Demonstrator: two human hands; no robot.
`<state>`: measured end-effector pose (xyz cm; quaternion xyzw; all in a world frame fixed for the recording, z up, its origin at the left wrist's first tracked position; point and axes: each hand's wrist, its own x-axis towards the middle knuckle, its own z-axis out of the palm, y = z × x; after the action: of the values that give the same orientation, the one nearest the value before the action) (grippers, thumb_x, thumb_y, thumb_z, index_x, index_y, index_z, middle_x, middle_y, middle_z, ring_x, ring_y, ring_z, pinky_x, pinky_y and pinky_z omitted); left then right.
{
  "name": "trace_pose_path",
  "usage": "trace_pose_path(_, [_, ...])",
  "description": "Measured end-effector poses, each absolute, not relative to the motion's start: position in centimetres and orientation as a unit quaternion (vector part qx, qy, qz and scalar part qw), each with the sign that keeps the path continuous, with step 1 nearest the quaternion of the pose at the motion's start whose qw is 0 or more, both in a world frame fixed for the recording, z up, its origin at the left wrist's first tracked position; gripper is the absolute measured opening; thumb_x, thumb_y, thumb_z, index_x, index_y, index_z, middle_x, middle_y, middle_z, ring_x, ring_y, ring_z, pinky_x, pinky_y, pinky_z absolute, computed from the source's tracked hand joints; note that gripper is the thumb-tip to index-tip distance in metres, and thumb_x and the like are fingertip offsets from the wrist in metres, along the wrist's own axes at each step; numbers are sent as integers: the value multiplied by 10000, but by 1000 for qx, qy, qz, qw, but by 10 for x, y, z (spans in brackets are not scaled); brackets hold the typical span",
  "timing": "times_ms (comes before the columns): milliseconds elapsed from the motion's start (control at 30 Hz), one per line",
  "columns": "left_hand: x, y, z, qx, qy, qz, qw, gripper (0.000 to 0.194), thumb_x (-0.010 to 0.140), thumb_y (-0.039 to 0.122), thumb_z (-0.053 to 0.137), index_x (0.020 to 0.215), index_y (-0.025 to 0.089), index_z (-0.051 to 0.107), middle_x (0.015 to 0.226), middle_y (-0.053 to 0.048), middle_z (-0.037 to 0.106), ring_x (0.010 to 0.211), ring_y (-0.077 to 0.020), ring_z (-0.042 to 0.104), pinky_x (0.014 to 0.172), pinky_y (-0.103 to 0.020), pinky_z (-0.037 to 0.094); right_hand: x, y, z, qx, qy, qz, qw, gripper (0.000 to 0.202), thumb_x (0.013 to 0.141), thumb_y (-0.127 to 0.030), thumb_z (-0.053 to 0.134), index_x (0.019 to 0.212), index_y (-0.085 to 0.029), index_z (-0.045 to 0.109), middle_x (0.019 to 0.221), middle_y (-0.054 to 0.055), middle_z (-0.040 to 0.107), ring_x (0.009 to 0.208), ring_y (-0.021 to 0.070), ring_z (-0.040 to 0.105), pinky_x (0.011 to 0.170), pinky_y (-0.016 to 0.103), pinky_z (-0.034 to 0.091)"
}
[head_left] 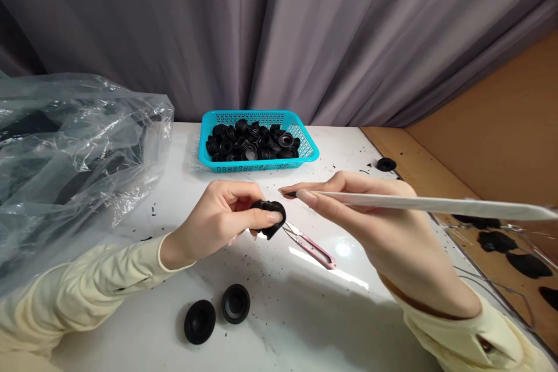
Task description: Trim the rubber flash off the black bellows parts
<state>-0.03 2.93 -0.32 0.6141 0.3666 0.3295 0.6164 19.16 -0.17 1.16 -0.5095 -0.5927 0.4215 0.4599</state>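
Observation:
My left hand (224, 212) is closed on a black rubber bellows-like part (279, 209), which is bent under the thumb. My right hand (383, 215) pinches a long, thin white strip-like tool (418, 204) with a dark tip near the fingertips; its exact kind is unclear. A small gap separates that tip from the rubber part. Below the hands, a pair of pink thread snips (320, 251) lies on the white table (305, 325). Two round black rubber parts, one cupped (236, 303) and one at its left (199, 322), rest nearer to me.
A turquoise basket (259, 167) full of black ribbed rubber parts stands at the back. Clear plastic sheeting (87, 145) covers the left side. One black ring (386, 164) lies at the far right, near a clear bag (497, 238) with black pieces. Black scraps dot the tabletop.

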Motion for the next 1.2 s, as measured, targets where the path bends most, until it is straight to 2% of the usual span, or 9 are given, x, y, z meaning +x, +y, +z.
trace_pose_path(133, [-1, 30, -3, 613, 368, 344, 608, 176, 760, 165, 655, 591, 122, 637, 544, 26, 573, 440, -19, 418, 334, -114, 250, 197, 0, 20, -509, -577, 479, 424, 224, 772, -352, 743, 614, -213, 666, 899, 45, 739, 927, 248, 679, 768, 322, 524])
trace_pose_path(300, [-2, 31, -6, 621, 375, 343, 597, 187, 764, 222, 668, 610, 120, 633, 530, 26, 533, 425, -25, 384, 337, -133, 245, 197, 0, 22, -486, -578, 504, 418, 239, 789, -340, 732, 607, -207, 651, 889, 52, 738, 1002, 259, 654, 778, 314, 529])
trace_pose_path(600, [0, 27, -3, 635, 349, 360, 588, 187, 782, 168, 636, 604, 123, 602, 530, 47, 498, 398, -9, 348, 349, -145, 232, 200, 0, 24, -481, -591, 501, 411, 293, 809, -338, 710, 569, -224, 586, 863, 57, 735, 1006, 287, 648, 709, 322, 549])
trace_pose_path(867, [0, 26, -1, 638, 344, 361, 586, 167, 791, 171, 621, 632, 122, 617, 563, 15, 576, 400, -20, 355, 343, -159, 236, 201, -1, 26, -500, -580, 490, 415, 303, 776, -358, 735, 553, -226, 576, 871, 52, 737, 937, 284, 670, 745, 360, 536])
trace_pose_path(1200, [-2, 27, -4, 674, 323, 408, 524, 131, 810, 140, 599, 685, 139, 640, 594, 18, 639, 345, -4, 353, 307, -153, 219, 202, -1, 25, -476, -593, 493, 422, 283, 783, -359, 729, 575, -219, 598, 847, 38, 736, 922, 264, 677, 820, 371, 522])
